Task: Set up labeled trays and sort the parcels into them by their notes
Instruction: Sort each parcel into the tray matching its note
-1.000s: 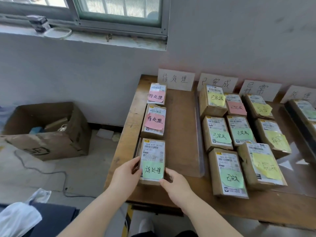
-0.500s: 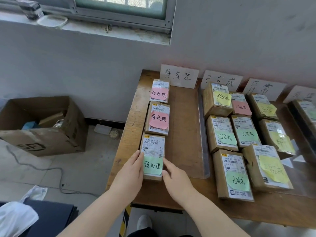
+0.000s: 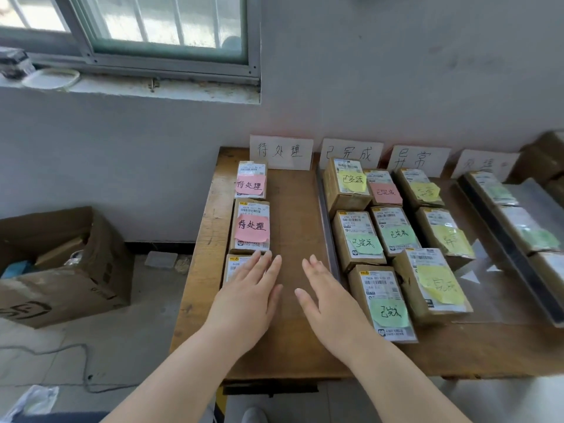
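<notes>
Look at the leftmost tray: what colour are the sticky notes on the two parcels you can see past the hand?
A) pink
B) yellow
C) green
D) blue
A: the far parcel's note and the middle parcel's note, both beyond the left hand, are pink with black writing.
</notes>
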The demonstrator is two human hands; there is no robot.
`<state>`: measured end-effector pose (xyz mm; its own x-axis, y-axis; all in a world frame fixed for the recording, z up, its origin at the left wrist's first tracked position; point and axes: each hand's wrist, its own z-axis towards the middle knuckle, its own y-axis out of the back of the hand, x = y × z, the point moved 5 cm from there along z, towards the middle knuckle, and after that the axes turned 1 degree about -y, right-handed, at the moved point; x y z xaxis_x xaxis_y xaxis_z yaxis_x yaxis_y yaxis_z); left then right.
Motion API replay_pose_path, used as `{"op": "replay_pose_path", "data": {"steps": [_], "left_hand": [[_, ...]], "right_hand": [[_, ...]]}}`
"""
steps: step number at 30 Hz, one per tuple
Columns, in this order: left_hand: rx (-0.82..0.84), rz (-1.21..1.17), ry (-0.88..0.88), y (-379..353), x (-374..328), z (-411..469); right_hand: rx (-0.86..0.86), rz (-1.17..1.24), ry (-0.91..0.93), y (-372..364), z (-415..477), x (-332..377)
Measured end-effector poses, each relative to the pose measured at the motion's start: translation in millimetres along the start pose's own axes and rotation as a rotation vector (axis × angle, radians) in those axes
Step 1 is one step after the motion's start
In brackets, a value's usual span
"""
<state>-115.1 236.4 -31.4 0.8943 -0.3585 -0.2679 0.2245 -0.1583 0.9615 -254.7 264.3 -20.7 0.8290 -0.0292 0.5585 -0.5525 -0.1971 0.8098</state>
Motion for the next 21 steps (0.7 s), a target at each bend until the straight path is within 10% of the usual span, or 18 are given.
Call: {"op": "replay_pose_path", "data": {"steps": [21], "left_hand": [[-0.177,0.038,-0.223,29,-273,-20]], "right_hand": [[-0.342,0.096,-0.220,192,-205,-191]]}}
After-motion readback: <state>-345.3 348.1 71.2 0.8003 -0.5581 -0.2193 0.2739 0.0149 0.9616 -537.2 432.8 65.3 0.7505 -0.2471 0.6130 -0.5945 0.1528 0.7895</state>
